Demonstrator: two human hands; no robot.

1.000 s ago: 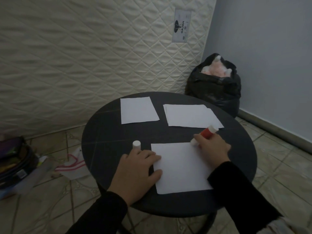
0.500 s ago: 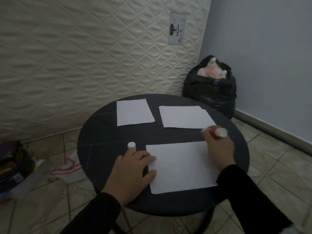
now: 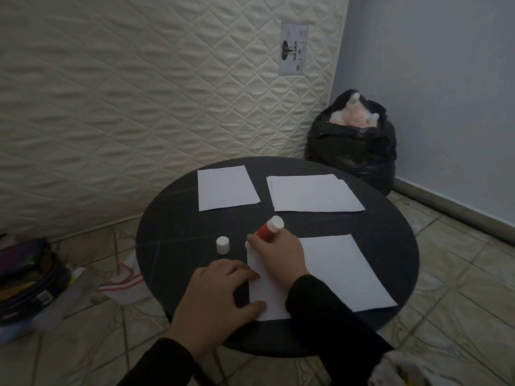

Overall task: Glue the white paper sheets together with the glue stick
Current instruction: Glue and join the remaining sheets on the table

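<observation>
A white paper sheet (image 3: 337,271) lies at the near side of the round black table (image 3: 172,218). My right hand (image 3: 278,253) grips the red glue stick (image 3: 269,229) tilted, with its tip down at the sheet's far left corner. My left hand (image 3: 214,296) presses flat on the sheet's left edge. The white glue cap (image 3: 222,245) stands upright just left of the stick. A single white sheet (image 3: 225,188) and a small stack of white sheets (image 3: 313,197) lie at the table's far side.
A quilted mattress (image 3: 139,93) leans against the wall behind the table. A stuffed black bag (image 3: 354,143) sits in the corner at the right. A bag with coloured items (image 3: 28,280) and a white cloth (image 3: 122,285) lie on the tiled floor at left.
My right hand has carried the glue stick from the sheet's far right corner across to its far left corner. My left hand stays pressed on the left edge.
</observation>
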